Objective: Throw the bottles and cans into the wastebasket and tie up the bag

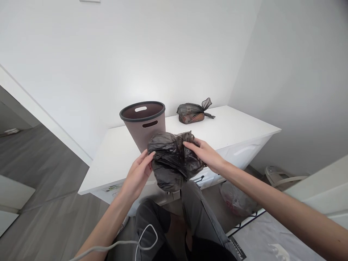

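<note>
Just in front of the bin, you've got the black bag bunched up between both hands.

Your left hand pinches its left edge and your right hand grips the top right, so the hands sit apart with the plastic hanging loose between them, off the white cabinet top and above your knees. Looks like gripping opposite sides is what keeps the wad from sagging shut. Further back, a knotted full bag lies on its side near the wall, well apart from the bin. Another bag sits on the floor to your right.
</note>
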The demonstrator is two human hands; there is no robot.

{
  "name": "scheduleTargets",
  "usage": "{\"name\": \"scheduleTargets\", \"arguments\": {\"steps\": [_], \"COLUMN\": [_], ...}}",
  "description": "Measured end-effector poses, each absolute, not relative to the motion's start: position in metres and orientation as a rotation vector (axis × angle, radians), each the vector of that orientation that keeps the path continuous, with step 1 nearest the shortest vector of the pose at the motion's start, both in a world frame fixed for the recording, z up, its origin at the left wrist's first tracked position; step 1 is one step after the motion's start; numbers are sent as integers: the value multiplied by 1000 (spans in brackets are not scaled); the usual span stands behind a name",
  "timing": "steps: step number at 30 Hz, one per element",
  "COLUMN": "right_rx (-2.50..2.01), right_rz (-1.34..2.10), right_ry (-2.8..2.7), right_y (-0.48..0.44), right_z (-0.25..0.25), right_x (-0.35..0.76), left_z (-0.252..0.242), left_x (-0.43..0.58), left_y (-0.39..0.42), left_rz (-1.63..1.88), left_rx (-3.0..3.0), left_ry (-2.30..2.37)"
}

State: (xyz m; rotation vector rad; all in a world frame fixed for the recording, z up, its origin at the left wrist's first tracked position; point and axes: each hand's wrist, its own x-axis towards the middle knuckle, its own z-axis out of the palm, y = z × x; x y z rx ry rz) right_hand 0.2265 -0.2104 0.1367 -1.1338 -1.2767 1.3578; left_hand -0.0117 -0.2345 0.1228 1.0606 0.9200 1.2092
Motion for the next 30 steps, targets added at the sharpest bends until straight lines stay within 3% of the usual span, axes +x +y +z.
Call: {"name": "scheduleTargets", "arguments": {"steps": [7, 11, 14, 18, 20, 30], "right_rx": [-1138, -1132, -1111, -1042, -1004, -801], "right_rz": [1071, 893, 808, 719, 742, 853], "right_ry": [-1380, -1484, -1481, -1445, -1459, -1532], "right_y": [-202, -204, -209, -216, -221, -244], "right_z": [154, 163, 176, 192, 198, 211], "right_x": [253, 257, 253, 247, 243, 233], "left_z": [114, 113, 128, 151, 158, 183], "left_x": [-59, -42, -19, 8, 18, 23], "left_y": [-246, -251, -259, -267, -268, -271], "left_rz": [1179, 1523, 1735, 1331, 1237, 1493], "left_rx": [1333, 1693, 2228, 2813, 2723, 2018], "left_ry": [1392, 1627, 1451, 994, 1013, 1242]}}
